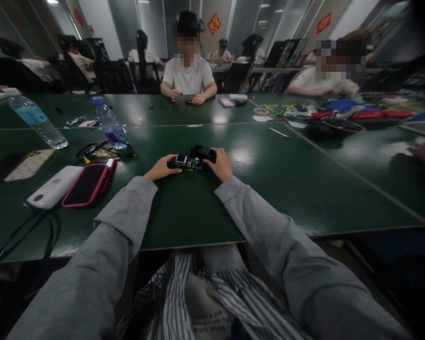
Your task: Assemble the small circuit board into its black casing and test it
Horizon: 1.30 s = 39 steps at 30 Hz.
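My left hand (165, 168) is closed around the left end of a circuit board (191, 164) with a small screen (181, 158) on it. Some dark part shows between those fingers, too small to make out. On the right, my right hand (220, 164) grips a black plastic casing (202, 152) that lies just behind the board. The board's right end comes close to my right fingertips; whether they touch it I cannot tell. Both hands are low over the green table, near its middle.
Left of my arms lie a phone in a pink case (87, 185), a white power bank (56, 187) and cables. Two water bottles (109, 123) stand or lean behind them. A person (189, 75) sits opposite. Tangled wires and red and blue items (350, 111) cover the right back.
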Motion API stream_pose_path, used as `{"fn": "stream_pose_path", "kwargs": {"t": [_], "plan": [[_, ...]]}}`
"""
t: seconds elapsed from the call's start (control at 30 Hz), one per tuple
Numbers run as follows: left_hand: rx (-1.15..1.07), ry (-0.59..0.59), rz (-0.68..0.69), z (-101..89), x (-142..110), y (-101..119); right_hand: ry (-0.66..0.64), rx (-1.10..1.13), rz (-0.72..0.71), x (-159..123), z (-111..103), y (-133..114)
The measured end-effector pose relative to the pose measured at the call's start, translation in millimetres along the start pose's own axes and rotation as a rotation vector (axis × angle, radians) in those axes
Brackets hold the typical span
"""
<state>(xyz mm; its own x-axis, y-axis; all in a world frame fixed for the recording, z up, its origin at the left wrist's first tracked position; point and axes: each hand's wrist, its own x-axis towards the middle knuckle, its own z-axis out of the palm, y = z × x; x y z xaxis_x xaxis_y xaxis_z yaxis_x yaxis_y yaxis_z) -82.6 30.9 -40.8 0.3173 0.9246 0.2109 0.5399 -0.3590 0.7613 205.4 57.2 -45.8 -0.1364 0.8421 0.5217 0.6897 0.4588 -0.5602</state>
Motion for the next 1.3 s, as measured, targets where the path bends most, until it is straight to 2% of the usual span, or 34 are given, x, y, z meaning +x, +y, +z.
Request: {"fn": "stream_pose_path", "kwargs": {"t": [0.13, 0.27, 0.37, 0.5, 0.63, 0.87, 1.1, 1.3], "plan": [[0.005, 0.003, -0.010, -1.0, -0.3, 4.1, -0.014, 0.000, -0.006, -1.5, -0.2, -3.2], [0.009, 0.000, -0.003, -0.7, -0.1, 4.6, 0.100, 0.052, -0.019, 0.3, -1.2, -6.8], [-0.013, 0.010, 0.015, 0.9, 0.4, 2.3, 0.153, 0.122, -0.124, 1.4, -3.7, -13.4], [-0.021, 0.020, -0.004, 2.4, 1.2, 1.0, 0.083, 0.171, -0.283, -2.4, -6.0, -28.2], [-0.006, 0.027, -0.013, 2.2, 1.2, 2.8, 0.006, 0.166, -0.355, -7.0, -6.7, -39.6], [0.001, 0.028, -0.017, 2.1, -0.1, 7.0, 0.008, 0.186, -0.357, -7.4, -5.7, -39.1], [-0.025, 0.037, -0.002, 2.4, -1.6, 9.0, 0.070, 0.217, -0.386, -7.8, -7.1, -42.7], [-0.027, 0.045, 0.001, 3.0, -0.8, 6.1, -0.004, 0.197, -0.407, -10.1, -7.5, -44.4]]}}
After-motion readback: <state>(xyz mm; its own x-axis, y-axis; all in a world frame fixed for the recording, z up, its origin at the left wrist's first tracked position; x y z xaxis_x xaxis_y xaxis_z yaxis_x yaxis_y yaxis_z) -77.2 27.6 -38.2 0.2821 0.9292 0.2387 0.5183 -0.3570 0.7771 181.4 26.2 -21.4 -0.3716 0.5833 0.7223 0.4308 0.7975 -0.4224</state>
